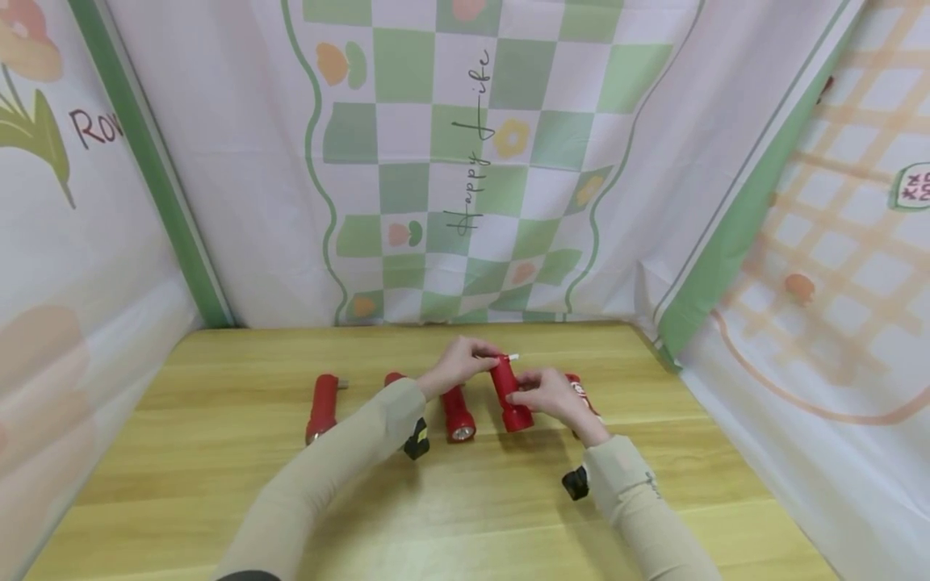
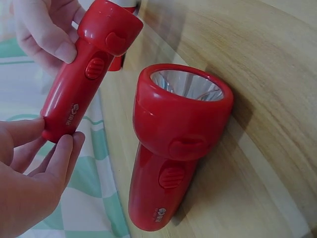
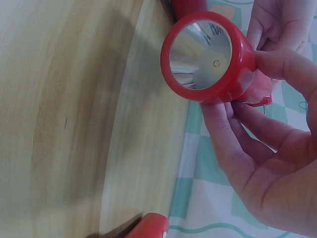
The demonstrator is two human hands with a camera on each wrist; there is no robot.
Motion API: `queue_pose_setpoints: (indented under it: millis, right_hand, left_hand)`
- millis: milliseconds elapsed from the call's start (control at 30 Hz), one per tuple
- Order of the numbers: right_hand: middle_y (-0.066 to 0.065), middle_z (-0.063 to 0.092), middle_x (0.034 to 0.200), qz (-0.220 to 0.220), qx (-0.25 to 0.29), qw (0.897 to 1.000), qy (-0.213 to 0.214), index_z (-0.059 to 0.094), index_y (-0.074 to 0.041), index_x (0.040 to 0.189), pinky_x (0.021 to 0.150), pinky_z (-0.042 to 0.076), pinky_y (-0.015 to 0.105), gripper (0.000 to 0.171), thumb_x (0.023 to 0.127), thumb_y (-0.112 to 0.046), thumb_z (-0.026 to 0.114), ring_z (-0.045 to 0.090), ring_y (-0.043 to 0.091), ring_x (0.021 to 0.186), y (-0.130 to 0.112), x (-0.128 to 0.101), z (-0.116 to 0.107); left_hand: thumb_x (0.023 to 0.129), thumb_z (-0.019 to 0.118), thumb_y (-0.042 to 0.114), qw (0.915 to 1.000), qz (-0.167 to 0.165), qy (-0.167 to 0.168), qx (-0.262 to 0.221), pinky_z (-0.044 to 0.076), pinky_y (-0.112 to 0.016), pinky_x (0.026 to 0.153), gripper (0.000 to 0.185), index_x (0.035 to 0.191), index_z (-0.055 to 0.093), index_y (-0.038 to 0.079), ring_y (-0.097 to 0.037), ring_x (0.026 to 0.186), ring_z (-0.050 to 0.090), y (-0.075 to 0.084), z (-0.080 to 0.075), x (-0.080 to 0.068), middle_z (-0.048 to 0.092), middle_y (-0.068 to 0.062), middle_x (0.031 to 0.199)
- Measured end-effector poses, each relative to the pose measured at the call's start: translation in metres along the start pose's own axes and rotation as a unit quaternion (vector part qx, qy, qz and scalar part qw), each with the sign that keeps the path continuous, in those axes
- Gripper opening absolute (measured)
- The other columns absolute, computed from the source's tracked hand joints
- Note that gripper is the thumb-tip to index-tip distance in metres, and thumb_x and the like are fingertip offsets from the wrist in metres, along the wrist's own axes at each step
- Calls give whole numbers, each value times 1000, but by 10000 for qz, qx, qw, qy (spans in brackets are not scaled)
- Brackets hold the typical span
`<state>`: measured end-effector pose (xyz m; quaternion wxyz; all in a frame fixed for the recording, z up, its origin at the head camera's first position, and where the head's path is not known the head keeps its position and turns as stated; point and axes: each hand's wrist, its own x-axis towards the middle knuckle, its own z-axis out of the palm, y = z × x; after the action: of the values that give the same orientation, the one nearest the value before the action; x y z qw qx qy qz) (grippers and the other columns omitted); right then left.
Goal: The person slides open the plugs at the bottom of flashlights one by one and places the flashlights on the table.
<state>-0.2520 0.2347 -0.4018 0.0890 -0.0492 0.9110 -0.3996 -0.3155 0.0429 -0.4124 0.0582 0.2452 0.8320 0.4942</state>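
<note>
The fingers (image 2: 64, 153) of the left hand (image 1: 459, 365) pinch the tail end of a red flashlight (image 1: 510, 395), thumb on one side and fingertips on the other, curled lightly round the butt. The right hand (image 1: 550, 398) grips the same flashlight at its wide head, thumb and fingers (image 3: 233, 134) wrapped about the rim, so the silvery reflector (image 3: 200, 54) faces the right wrist camera. The flashlight is held just above the wooden worktop (image 1: 218, 484), near the middle of its far edge, tilted with the head toward the person (a small white tip shows at the far end; what it is cannot be told).

Just beside it to the left a second red flashlight (image 1: 458, 415) lies on the worktop, lens toward the person. Another red flashlight (image 1: 322, 407) lies well apart toward the left edge, and one more (image 1: 395, 378) is mostly hidden behind the left sleeve (image 1: 341, 460). A further red one (image 1: 576, 382) peeks out behind the right hand. Printed cloths (image 1: 465, 161) in green and white checks hang beyond the far edge and both sides.
</note>
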Motion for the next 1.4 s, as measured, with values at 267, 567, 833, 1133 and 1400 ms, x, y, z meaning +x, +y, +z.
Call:
queue_pose_setpoints:
  millis: [267, 567, 833, 1133, 1400]
  right_hand:
    - [20, 73, 107, 43, 127, 9999, 52, 67, 6, 119, 73, 61, 29, 41, 85, -17, 73, 69, 15, 86, 5, 2, 4]
    - [20, 73, 108, 237, 253, 9994, 19, 67, 6, 118, 72, 62, 30, 41, 84, -16, 73, 69, 13, 82, 6, 2, 3]
    - [20, 72, 110, 464, 119, 9989, 15, 67, 5, 118, 74, 62, 31, 41, 85, -18, 73, 68, 13, 82, 9, 4, 2]
    - [21, 72, 108, 509, 77, 9987, -24, 67, 7, 118, 76, 62, 35, 41, 85, -16, 72, 67, 12, 77, 9, 6, 2]
    - [23, 71, 109, 659, 222, 9975, -132, 65, 8, 119, 76, 63, 37, 39, 87, -14, 70, 68, 14, 78, 11, 6, 1]
  left_hand:
    - [95, 65, 11, 9999, 43, -165, 14, 58, -29, 90, 24, 116, 71, 2, -27, 108, 69, -3, 4, 4, 73, -15, 116]
    - [94, 65, 8, 9997, 73, -212, -21, 57, -29, 91, 23, 114, 71, -1, -29, 107, 70, -4, 8, 8, 73, -17, 115]
    - [92, 66, 5, 9997, -41, -214, -119, 59, -26, 85, 22, 111, 72, -3, -30, 104, 71, -3, 11, 11, 74, -19, 112]
    - [92, 65, 4, 9994, -188, -241, -153, 59, -28, 85, 23, 112, 71, -4, -30, 101, 72, -4, 14, 13, 73, -21, 113]
    - [92, 63, 0, 9986, -267, -260, -377, 61, -33, 86, 23, 113, 69, -8, -33, 100, 72, -4, 18, 13, 72, -24, 113]
